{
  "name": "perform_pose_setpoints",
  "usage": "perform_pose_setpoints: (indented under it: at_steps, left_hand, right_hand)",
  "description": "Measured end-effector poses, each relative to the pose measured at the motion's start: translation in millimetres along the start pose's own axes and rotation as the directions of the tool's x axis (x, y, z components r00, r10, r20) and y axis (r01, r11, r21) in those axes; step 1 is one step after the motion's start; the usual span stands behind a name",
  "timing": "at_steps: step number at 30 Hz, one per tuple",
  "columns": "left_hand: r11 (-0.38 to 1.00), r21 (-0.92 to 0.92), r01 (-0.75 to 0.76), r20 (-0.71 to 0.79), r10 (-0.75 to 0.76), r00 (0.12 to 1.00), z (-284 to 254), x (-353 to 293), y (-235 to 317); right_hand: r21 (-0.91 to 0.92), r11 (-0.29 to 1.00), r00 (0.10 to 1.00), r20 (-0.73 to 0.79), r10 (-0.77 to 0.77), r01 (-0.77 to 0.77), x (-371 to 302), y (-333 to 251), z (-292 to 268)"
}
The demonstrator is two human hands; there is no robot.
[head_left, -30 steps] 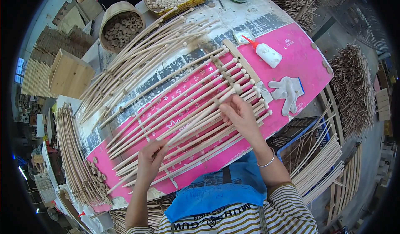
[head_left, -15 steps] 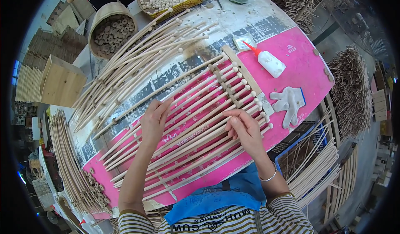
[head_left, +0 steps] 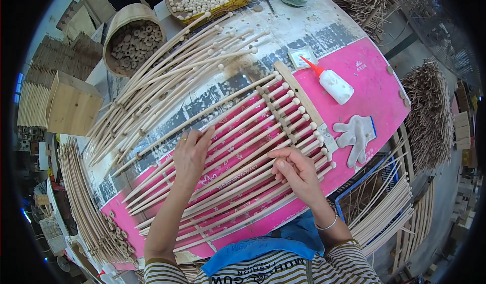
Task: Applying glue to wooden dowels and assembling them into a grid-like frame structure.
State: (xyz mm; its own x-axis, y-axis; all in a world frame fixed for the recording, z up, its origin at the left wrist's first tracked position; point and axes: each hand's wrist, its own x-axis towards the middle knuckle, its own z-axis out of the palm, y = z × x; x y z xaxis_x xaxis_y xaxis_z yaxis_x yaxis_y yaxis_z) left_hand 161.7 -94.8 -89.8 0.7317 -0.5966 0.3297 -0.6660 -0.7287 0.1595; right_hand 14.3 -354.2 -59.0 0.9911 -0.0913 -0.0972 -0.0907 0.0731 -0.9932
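Note:
Several long wooden sticks with round ball ends (head_left: pixel 304 117) lie side by side over a pink mat. Near the ball ends, small wooden rings (head_left: pixel 276 113) sit on them in a slanting row, next to a wooden strip (head_left: pixel 298 89). My left hand (head_left: pixel 191 157) is closed, its fingertips pinching a wooden stick (head_left: pixel 228 117) at the upper side of the row. Over the lower sticks, close to the rings, my right hand (head_left: pixel 297 173) is curled, index finger and thumb near each other. What lies between those fingers is hidden.
A white glue bottle (head_left: pixel 336 86) with a red tip and a white glove (head_left: pixel 355 138) lie right. Behind are loose ball-ended sticks (head_left: pixel 167 76), a ring-filled bucket (head_left: pixel 109 56) and a tray of wooden balls (head_left: pixel 223 13). A blue-edged crate (head_left: pixel 338 208) stands below the table's right edge.
The whole scene has shifted slightly right and down in the picture. My left hand has come down a little, and my right fingers have drawn slightly lower. The sticks keep their arrangement.

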Motion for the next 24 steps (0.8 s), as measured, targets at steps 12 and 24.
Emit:
perform_pose_setpoints:
  at_steps: [12, 24]
  left_hand:
    - [0.987, 0.063, 0.147, 0.010, -0.148, 0.989, -11, -9, -74]
    - [0.970, -0.108, 0.216, -0.159, -0.231, 0.960, -56, -33, -71]
  right_hand:
    - [-0.033, 0.999, 1.000, 0.023, -0.002, 0.003, -2, 2, 1]
    - [-0.054, 0.996, 0.991, 0.119, -0.060, 0.067, -25, -9, 23]
